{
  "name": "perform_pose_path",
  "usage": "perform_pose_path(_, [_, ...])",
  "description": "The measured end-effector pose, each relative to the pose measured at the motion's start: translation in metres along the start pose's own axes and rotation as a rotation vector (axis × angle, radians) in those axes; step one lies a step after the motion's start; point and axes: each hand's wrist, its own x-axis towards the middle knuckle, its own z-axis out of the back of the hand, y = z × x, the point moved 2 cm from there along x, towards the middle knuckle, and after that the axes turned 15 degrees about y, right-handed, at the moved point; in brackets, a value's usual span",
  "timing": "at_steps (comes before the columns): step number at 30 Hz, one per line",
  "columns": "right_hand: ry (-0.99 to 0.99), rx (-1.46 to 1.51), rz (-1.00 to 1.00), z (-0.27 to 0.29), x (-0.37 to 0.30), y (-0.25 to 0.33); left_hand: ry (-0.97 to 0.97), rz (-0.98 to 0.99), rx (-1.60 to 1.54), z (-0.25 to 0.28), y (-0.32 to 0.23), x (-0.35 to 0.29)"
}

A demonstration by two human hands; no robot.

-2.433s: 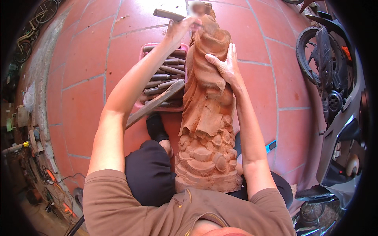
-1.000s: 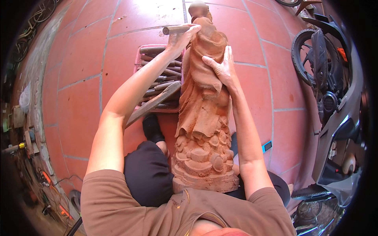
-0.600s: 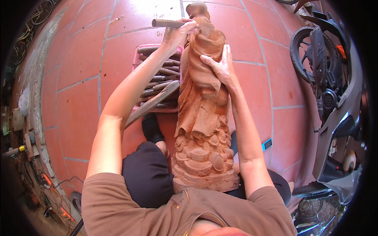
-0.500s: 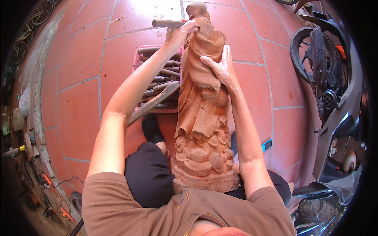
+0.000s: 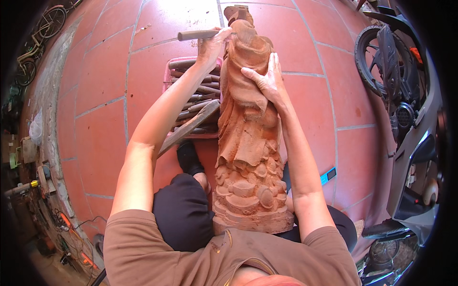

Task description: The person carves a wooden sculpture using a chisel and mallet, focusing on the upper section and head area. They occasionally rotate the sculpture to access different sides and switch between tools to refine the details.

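A carved reddish-brown wooden statue (image 5: 243, 138) with draped robes lies lengthwise between my legs, its base close to my body and its head far off. My left hand (image 5: 213, 47) is closed round a chisel (image 5: 196, 35) near its front end. The wooden handle sticks out to the left, and the tip meets the statue's upper part just below the head. On the right side of the carved drapery my right hand (image 5: 268, 82) lies flat, thumb spread from the fingers.
A pink basket (image 5: 168, 75) full of wooden-handled tools stands left of the statue. A long wooden stick (image 5: 193, 125) leans across its near edge. A small phone with a blue edge (image 5: 328, 176) lies on red floor tiles at right. A motorbike (image 5: 405, 119) stands far right; bicycles (image 5: 51, 21) far left.
The chisel's handle end has swung slightly nearer to me, and my left hand has shifted a little left along the statue's top. My right hand stays put. The whole view has shifted slightly.
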Motion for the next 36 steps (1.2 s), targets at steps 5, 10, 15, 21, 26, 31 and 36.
perform_pose_path(5, [-0.01,0.012,-0.004,0.0,0.0,-0.005,0.045,0.017,0.019,-0.014,-0.005,-0.013])
perform_pose_path(10, [-0.002,0.023,-0.002,0.001,0.0,-0.003,0.068,0.002,0.173,-0.007,-0.014,-0.001])
perform_pose_path(15, [-0.007,-0.003,0.002,0.001,-0.001,-0.003,0.113,0.009,0.056,-0.012,-0.007,-0.013])
perform_pose_path(21, [0.015,-0.018,-0.003,0.001,0.0,-0.002,0.095,0.051,0.2,-0.008,-0.016,-0.007])
perform_pose_path(26, [-0.137,-0.054,0.112,-0.004,0.001,-0.009,0.199,0.052,0.229,-0.027,-0.02,-0.027])
perform_pose_path(31, [0.028,-0.004,-0.029,0.003,-0.002,-0.001,0.115,0.048,0.313,-0.026,-0.03,-0.02])
perform_pose_path(36, [0.008,-0.023,-0.024,0.002,-0.002,-0.006,0.187,-0.121,0.413,-0.035,-0.016,-0.028])
